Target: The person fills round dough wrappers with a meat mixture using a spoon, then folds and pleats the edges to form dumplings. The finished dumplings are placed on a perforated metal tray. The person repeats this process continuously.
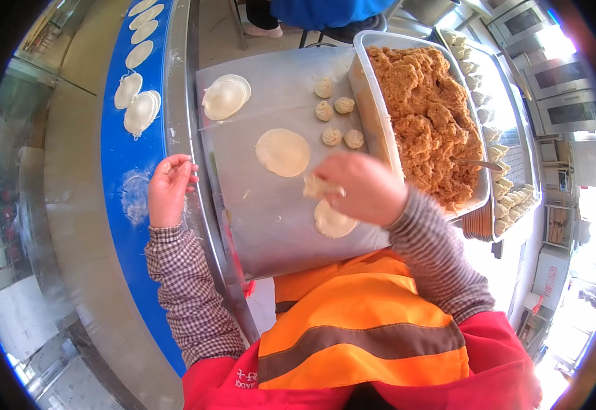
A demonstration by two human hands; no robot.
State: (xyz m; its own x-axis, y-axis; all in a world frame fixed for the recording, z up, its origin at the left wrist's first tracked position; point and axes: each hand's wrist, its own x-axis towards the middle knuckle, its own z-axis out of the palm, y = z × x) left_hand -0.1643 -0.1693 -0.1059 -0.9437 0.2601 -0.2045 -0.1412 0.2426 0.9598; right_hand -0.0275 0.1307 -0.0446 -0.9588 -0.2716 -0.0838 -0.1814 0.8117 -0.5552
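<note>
My right hand [362, 187], slightly blurred, grips a pleated piece of dough [319, 187] over the metal work board [257, 205]. Partly under that hand lies a small round wrapper [333, 220]. My left hand [171, 188] is raised above the table's metal edge, fingers curled, with nothing seen in it. Between the hands, a bit farther off, lies a larger flat dough round [282, 152]. A stack of dough wrappers [225, 97] sits at the board's far left corner. Several pleated dumplings [344, 105] stand beside the plastic tub's wall [374, 123], which holds minced filling [421, 113].
A floured blue mat [123, 174] along the left carries more dough wrappers [142, 110]. A utensil handle [477, 163] sticks out of the filling. Right of the tub, trays hold rows of dumplings [513, 202]. A person in blue [328, 13] sits beyond the board.
</note>
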